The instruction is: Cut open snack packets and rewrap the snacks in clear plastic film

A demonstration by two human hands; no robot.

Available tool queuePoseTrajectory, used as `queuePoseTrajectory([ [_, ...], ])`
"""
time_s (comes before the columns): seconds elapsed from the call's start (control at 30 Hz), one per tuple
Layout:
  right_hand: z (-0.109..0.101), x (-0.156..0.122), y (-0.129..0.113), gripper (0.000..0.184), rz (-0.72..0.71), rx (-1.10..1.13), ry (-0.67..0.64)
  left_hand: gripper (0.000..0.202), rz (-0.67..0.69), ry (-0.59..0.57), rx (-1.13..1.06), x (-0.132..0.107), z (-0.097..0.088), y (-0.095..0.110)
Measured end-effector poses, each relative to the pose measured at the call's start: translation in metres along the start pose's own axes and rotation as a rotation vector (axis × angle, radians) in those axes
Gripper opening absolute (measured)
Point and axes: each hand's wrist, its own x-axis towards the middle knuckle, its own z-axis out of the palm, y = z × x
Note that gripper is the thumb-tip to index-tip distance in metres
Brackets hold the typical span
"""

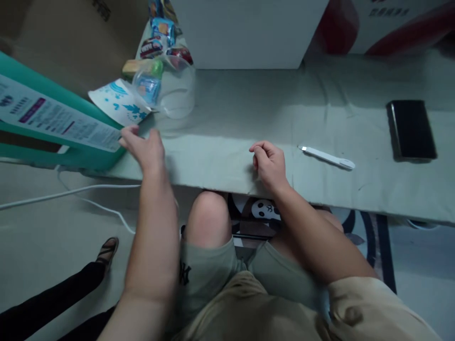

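Note:
My left hand (142,148) reaches to the left end of the cloth-covered table (249,118). Its fingers are blurred and sit at the corner of a white and blue paper packet (119,102), next to a teal box (42,118). I cannot tell whether it grips anything. My right hand (269,162) rests on the table's near edge with fingers loosely curled and nothing visible in them. A white utility knife (329,157) lies a little to its right.
A clear plastic cup (170,85) with snack packets (159,38) stands behind the paper packet. A black phone (411,129) lies at the right. A white box (245,33) stands at the back. Another person's leg and sandal (106,248) show at lower left.

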Motion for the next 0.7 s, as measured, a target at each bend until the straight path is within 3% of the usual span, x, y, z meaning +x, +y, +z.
queuePoseTrajectory([
  [0.07,0.007,-0.001,0.001,0.016,-0.020,-0.061,-0.021,0.038,-0.104,0.136,-0.080,0.008,0.015,0.005],
  [0.17,0.013,-0.003,0.001,0.017,-0.067,-0.185,-0.049,0.051,-0.048,0.225,-0.051,0.024,0.032,0.009],
  [0.3,0.016,-0.010,0.000,0.019,-0.106,-0.316,-0.108,0.040,0.255,0.071,0.045,0.048,0.021,0.001],
  [0.37,0.016,-0.013,-0.002,0.020,-0.107,-0.362,-0.133,0.040,0.261,-0.004,0.048,0.054,0.014,-0.003],
  [0.47,0.018,-0.010,-0.008,0.021,-0.119,-0.443,-0.182,0.040,0.158,0.048,0.037,0.055,0.013,-0.001],
  [0.53,0.025,0.000,-0.018,0.020,-0.216,-0.545,-0.215,0.037,0.151,0.109,0.024,0.054,0.014,0.002],
  [0.6,0.041,0.019,-0.031,0.016,-0.410,-0.663,-0.243,0.038,0.188,0.171,0.002,0.054,0.013,0.002],
  [0.7,0.081,0.059,-0.050,0.027,-0.719,-0.816,-0.259,0.042,0.268,0.205,-0.044,0.060,0.007,-0.003],
])
